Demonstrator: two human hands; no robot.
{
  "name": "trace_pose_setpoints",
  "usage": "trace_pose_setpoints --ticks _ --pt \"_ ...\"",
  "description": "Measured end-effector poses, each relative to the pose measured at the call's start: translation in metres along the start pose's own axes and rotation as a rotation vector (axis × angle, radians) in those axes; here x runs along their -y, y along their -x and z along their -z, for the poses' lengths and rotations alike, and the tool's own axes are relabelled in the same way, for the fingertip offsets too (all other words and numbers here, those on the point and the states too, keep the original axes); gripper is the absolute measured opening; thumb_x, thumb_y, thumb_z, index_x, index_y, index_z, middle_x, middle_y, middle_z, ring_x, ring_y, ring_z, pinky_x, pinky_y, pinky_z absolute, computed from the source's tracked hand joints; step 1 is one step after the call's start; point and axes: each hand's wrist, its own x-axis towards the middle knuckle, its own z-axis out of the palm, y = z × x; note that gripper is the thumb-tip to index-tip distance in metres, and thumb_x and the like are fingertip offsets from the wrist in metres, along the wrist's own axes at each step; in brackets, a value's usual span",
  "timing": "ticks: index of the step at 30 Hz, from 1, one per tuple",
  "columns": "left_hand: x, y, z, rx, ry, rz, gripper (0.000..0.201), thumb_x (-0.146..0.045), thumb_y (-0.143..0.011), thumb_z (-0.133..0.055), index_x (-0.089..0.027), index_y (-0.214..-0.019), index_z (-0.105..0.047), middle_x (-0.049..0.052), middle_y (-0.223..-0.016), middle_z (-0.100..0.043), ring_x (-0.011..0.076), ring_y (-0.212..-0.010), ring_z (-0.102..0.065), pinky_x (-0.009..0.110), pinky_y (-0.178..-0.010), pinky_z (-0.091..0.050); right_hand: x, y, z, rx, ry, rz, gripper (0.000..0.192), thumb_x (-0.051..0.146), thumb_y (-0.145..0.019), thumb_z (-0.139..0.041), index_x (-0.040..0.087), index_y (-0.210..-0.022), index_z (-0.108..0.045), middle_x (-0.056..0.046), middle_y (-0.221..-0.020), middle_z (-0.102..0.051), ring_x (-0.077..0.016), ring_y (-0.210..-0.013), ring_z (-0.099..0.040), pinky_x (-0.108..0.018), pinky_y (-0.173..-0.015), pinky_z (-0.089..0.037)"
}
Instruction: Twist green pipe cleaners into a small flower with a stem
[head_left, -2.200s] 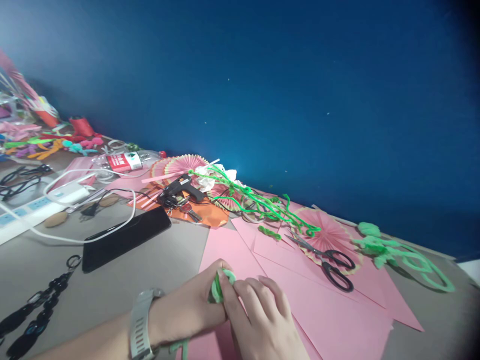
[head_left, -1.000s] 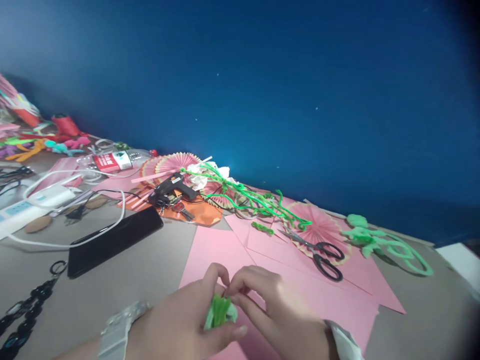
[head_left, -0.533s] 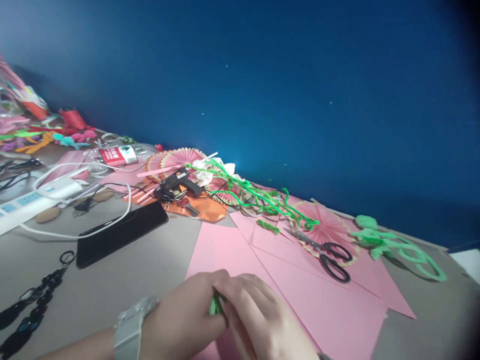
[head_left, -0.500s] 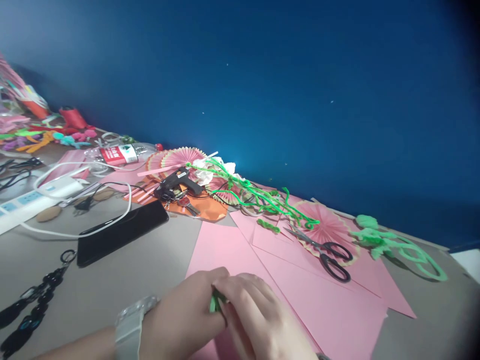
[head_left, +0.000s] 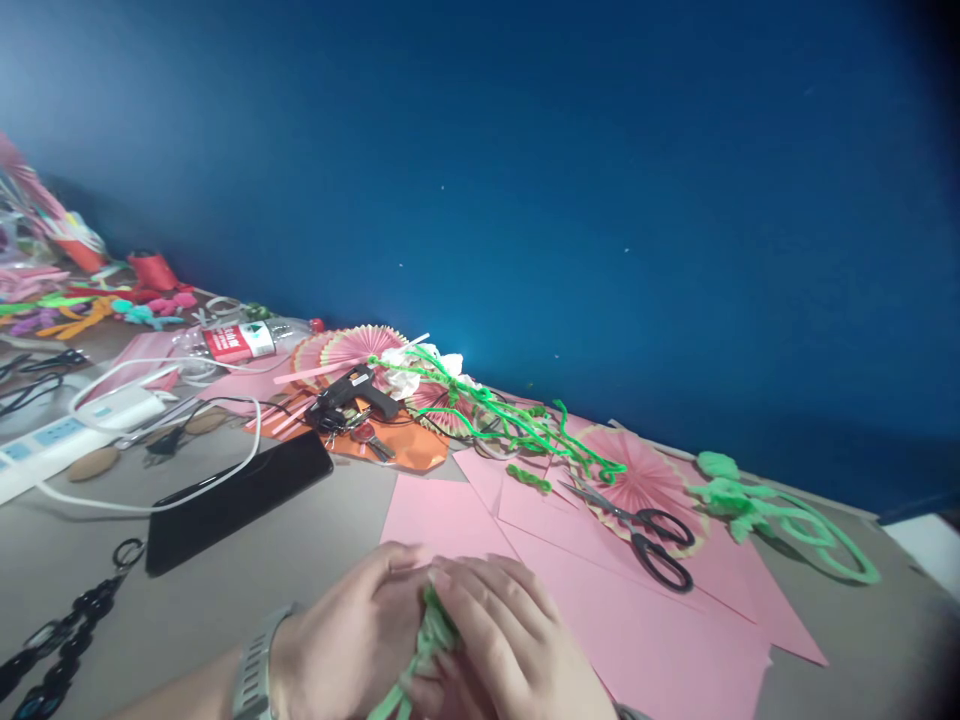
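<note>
Low in the head view, my left hand (head_left: pixel 352 635), with a pale band on its wrist, curls around a bundle of green pipe cleaners (head_left: pixel 433 632). My right hand (head_left: pixel 506 630) covers the same bundle from the other side, its fingers bent over it. Two light green ends stick out below, between my palms. Pink paper sheets (head_left: pixel 637 630) lie under and beyond my hands. Black-handled scissors (head_left: pixel 651 540) rest on the sheets to the right, their blades pointing left. A short green twisted piece (head_left: pixel 529 478) lies left of the scissors' tips.
Long green pipe cleaners (head_left: pixel 517 415) sprawl over pleated pink paper fans (head_left: pixel 637 470). A black glue gun (head_left: pixel 356 395) and keys (head_left: pixel 371 438) sit on orange paper (head_left: pixel 424 455). Leftward are a black phone (head_left: pixel 240 500), a white power strip (head_left: pixel 67 435) and a bottle (head_left: pixel 240 342). A blue wall stands behind.
My hands have turned on the green bundle, and more of it shows, with ends trailing downward. The view has tilted up slightly, so the table things appear lower.
</note>
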Motion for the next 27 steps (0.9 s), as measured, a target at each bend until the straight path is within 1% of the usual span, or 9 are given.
trace_pose_setpoints --ticks 5,7,10,13,16,19,21,24,27 --pt "0.008 -0.009 0.0 -0.115 0.066 -0.038 0.03 -0.043 -0.08 -0.058 -0.018 -0.066 -0.047 -0.006 -0.055 -0.034 0.0054 -0.045 -0.032 0.016 -0.041 -0.026 -0.008 0.004 -0.004 -0.006 -0.136 0.045 0.03 0.032 -0.087 -0.057 0.013 -0.111 -0.057 -0.008 -0.097 -0.071 -0.02 -0.092 -0.062 -0.03 -0.076 -0.051" --pt "0.009 -0.009 -0.002 -0.145 0.031 -0.011 0.033 -0.046 -0.08 -0.057 -0.018 -0.066 -0.046 -0.006 -0.055 -0.033 0.0058 -0.044 -0.031 0.018 -0.041 -0.024 -0.007 0.004 -0.007 0.03 -0.242 -0.001 0.033 0.026 -0.085 -0.059 0.014 -0.115 -0.052 -0.008 -0.098 -0.07 -0.0203 -0.094 -0.061 -0.03 -0.078 -0.051" --pt "0.009 -0.009 0.0 -0.13 -0.012 0.022 0.036 -0.05 -0.08 -0.054 -0.018 -0.066 -0.046 -0.005 -0.056 -0.037 0.0071 -0.045 -0.033 0.02 -0.044 -0.023 -0.003 0.006 -0.008 0.091 -0.475 -0.238 0.04 0.017 -0.082 -0.055 0.017 -0.12 -0.046 -0.008 -0.101 -0.066 -0.0197 -0.094 -0.06 -0.032 -0.081 -0.051" --pt "0.008 -0.008 0.006 -0.014 0.021 0.03 0.034 -0.049 -0.082 -0.052 -0.016 -0.075 -0.051 -0.004 -0.061 -0.042 0.0064 -0.049 -0.036 0.02 -0.048 -0.024 0.0 0.01 -0.008 0.112 -0.613 -0.517 0.043 0.012 -0.079 -0.053 0.021 -0.12 -0.044 -0.007 -0.105 -0.062 -0.0192 -0.096 -0.06 -0.031 -0.083 -0.051" --pt "0.008 -0.008 0.012 0.059 0.034 0.014 0.031 -0.046 -0.085 -0.05 -0.016 -0.092 -0.053 -0.002 -0.069 -0.046 0.0066 -0.056 -0.039 0.019 -0.054 -0.025 0.0 0.014 -0.01 0.108 -0.658 -0.657 0.038 0.012 -0.082 -0.052 0.021 -0.118 -0.045 -0.007 -0.107 -0.061 -0.0189 -0.102 -0.058 -0.031 -0.088 -0.048" --pt "0.006 -0.005 0.011 0.052 -0.117 -0.048 0.032 -0.043 -0.086 -0.051 -0.016 -0.102 -0.053 -0.002 -0.071 -0.044 0.0074 -0.06 -0.038 0.02 -0.058 -0.027 -0.003 0.016 -0.011 0.112 -0.677 -0.74 0.032 0.02 -0.085 -0.054 0.023 -0.117 -0.047 -0.005 -0.108 -0.06 -0.0187 -0.104 -0.057 -0.031 -0.09 -0.047" --pt "0.003 -0.002 0.008 0.032 -0.312 -0.099 0.035 -0.045 -0.087 -0.049 -0.017 -0.107 -0.053 -0.003 -0.069 -0.041 0.0083 -0.059 -0.036 0.022 -0.059 -0.029 -0.004 0.017 -0.011 0.111 -0.66 -0.738 0.033 0.019 -0.085 -0.055 0.023 -0.116 -0.046 -0.006 -0.108 -0.06 -0.019 -0.103 -0.057 -0.032 -0.089 -0.048" --pt "0.001 0.001 0.005 -0.03 -0.646 -0.173 0.041 -0.05 -0.089 -0.038 -0.018 -0.112 -0.053 -0.003 -0.066 -0.041 0.011 -0.06 -0.037 0.025 -0.061 -0.032 -0.006 0.017 -0.012 0.089 -0.622 -0.616 0.034 0.014 -0.083 -0.052 0.021 -0.116 -0.046 -0.007 -0.104 -0.059 -0.0195 -0.098 -0.058 -0.034 -0.085 -0.05" --pt "0.001 0.002 0.004 -0.083 -0.803 -0.222 0.044 -0.051 -0.091 -0.031 -0.018 -0.113 -0.053 -0.002 -0.068 -0.043 0.0119 -0.059 -0.038 0.026 -0.061 -0.035 -0.006 0.019 -0.013 0.078 -0.578 -0.535 0.04 0.011 -0.081 -0.052 0.021 -0.119 -0.043 -0.008 -0.106 -0.057 -0.0208 -0.1 -0.056 -0.035 -0.084 -0.049"
